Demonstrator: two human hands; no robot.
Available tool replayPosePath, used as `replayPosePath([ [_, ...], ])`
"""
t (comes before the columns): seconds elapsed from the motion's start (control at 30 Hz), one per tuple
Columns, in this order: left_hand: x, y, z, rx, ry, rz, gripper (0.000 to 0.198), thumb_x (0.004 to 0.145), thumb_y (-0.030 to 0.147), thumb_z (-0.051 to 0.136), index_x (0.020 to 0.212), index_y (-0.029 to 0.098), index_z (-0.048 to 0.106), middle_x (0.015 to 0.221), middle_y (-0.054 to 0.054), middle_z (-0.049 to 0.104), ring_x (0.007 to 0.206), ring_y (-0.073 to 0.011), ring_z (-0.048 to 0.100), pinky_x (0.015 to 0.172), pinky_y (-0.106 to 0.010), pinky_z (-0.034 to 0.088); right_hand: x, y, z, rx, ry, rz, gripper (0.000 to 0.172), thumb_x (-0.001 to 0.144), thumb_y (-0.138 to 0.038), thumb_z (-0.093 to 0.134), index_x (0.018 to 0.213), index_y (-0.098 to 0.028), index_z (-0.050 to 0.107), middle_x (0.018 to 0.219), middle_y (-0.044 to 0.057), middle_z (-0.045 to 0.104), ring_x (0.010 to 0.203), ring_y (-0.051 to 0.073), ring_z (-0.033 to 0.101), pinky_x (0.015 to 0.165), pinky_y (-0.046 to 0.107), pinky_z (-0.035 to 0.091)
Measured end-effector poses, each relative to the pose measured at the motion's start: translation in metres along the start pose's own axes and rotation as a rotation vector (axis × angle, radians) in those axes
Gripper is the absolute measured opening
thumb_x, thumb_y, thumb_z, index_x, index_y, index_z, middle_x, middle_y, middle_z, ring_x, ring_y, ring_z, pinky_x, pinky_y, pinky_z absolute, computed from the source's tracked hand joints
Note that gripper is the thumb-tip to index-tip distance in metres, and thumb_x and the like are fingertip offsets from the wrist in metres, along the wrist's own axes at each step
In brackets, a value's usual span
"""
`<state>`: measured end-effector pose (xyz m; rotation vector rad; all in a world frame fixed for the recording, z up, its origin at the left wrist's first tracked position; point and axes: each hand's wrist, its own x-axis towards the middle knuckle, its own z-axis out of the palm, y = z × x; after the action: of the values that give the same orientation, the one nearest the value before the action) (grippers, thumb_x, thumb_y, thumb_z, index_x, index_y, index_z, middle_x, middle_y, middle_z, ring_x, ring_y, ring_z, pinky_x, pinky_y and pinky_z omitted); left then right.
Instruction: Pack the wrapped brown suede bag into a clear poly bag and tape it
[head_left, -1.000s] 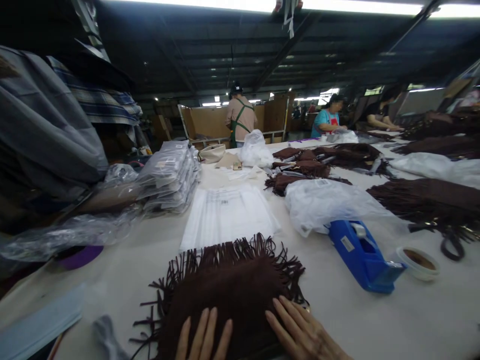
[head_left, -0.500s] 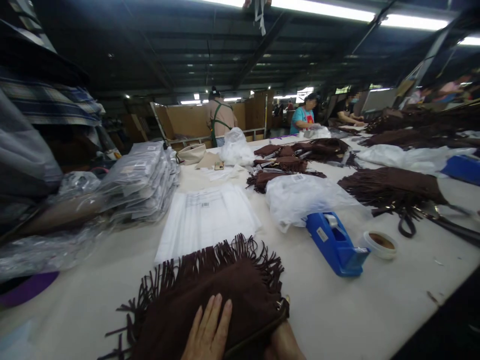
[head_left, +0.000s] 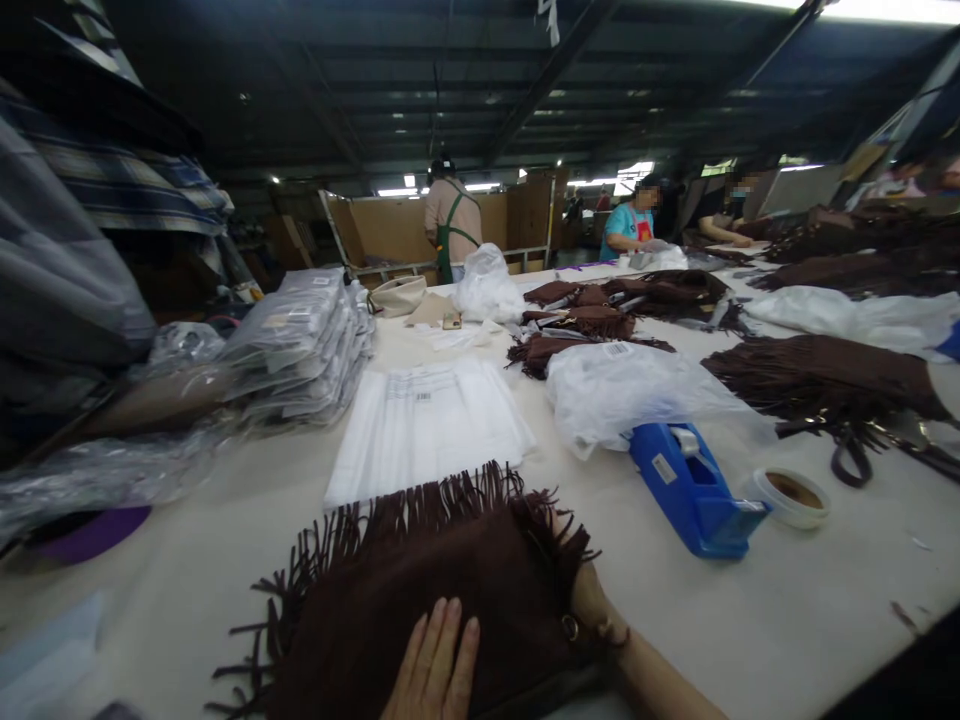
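A dark brown fringed bag (head_left: 405, 590) lies on the table at the bottom centre, its fringe pointing up and to the left. My left hand (head_left: 436, 660) rests flat on the bag, fingers stretched out. At the bag's right edge is my right hand (head_left: 589, 595), its fingers hidden behind the fringe. A brass ring shows on the bag beside my right wrist. Just beyond the fringe lies a stack of white plastic bags (head_left: 431, 420) with a barcode label.
A blue tape dispenser (head_left: 694, 490) and a round tub (head_left: 791, 497) stand at right, near a crumpled clear bag (head_left: 622, 390). Stacked wrapped packages (head_left: 292, 340) are at left. More fringed bags (head_left: 832, 380) lie at right. Several people work in the background.
My right hand has moved up from the bag's lower right corner to behind its right edge. The right fringe has shifted. The view has turned a little, moving the table's things across the picture.
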<state>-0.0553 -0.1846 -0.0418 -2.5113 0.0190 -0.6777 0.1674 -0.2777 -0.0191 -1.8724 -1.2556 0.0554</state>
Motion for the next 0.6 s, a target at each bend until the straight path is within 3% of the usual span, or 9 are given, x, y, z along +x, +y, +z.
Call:
replayPosePath([
  [0.07, 0.0, 0.004, -0.002, -0.012, 0.006, -0.047, 0.042, 0.088, 0.015, 0.031, 0.127, 0.01, 0.045, 0.116, -0.013, 0.06, 0.113, -0.0283, 0.053, 0.096, -0.038, 0.042, 0.008, -0.006, 0.001, 0.013, -0.097, -0.001, 0.055, 0.097, -0.034, 0.007, 0.136, -0.012, 0.038, 0.119, 0.013, 0.062, 0.107, 0.018, 0.06, 0.086, 0.033, 0.051],
  [0.13, -0.002, 0.01, -0.001, -0.056, 0.027, -0.115, 0.041, 0.087, 0.012, 0.03, 0.125, 0.01, 0.047, 0.116, -0.015, 0.059, 0.117, -0.031, 0.049, 0.096, -0.04, 0.043, 0.013, -0.02, 0.007, -0.014, -0.226, 0.017, 0.055, 0.096, -0.041, 0.022, 0.138, -0.009, 0.034, 0.132, 0.017, 0.051, 0.121, 0.023, 0.048, 0.095, 0.037, 0.045],
  [0.2, -0.004, 0.016, 0.003, -0.106, 0.067, -0.165, 0.039, 0.087, 0.011, 0.03, 0.122, 0.009, 0.049, 0.116, -0.015, 0.059, 0.122, -0.0326, 0.044, 0.097, -0.042, 0.043, 0.013, -0.037, 0.017, -0.142, -0.333, 0.018, 0.06, 0.093, -0.046, 0.034, 0.137, -0.005, 0.036, 0.14, 0.021, 0.039, 0.132, 0.03, 0.031, 0.104, 0.046, 0.035],
  [0.27, -0.005, 0.021, 0.009, -0.148, 0.131, -0.19, 0.036, 0.087, 0.01, 0.031, 0.116, 0.009, 0.052, 0.113, -0.013, 0.06, 0.124, -0.0316, 0.042, 0.099, -0.041, 0.042, 0.011, -0.051, 0.028, -0.297, -0.349, 0.01, 0.06, 0.091, -0.047, 0.039, 0.134, -0.005, 0.041, 0.141, 0.023, 0.034, 0.134, 0.034, 0.024, 0.106, 0.052, 0.028],
  [0.47, 0.004, 0.02, 0.02, -0.179, 0.475, -0.25, 0.029, 0.087, 0.005, 0.031, 0.086, 0.011, 0.06, 0.088, -0.005, 0.065, 0.114, -0.0238, 0.053, 0.106, -0.042, 0.036, 0.007, -0.061, 0.047, -0.491, -0.255, -0.135, 0.052, 0.091, -0.043, 0.039, 0.126, -0.008, 0.052, 0.132, 0.019, 0.05, 0.125, 0.032, 0.042, 0.103, 0.047, 0.037],
  [0.6, 0.015, 0.024, 0.012, -0.121, 0.461, -0.257, 0.029, 0.084, 0.002, 0.033, 0.081, 0.01, 0.061, 0.079, -0.004, 0.067, 0.087, -0.0199, 0.066, 0.095, -0.037, 0.048, 0.004, -0.048, 0.05, -0.543, -0.127, -0.33, 0.045, 0.091, -0.037, 0.04, 0.121, -0.008, 0.055, 0.123, 0.017, 0.058, 0.117, 0.03, 0.051, 0.098, 0.045, 0.043],
])
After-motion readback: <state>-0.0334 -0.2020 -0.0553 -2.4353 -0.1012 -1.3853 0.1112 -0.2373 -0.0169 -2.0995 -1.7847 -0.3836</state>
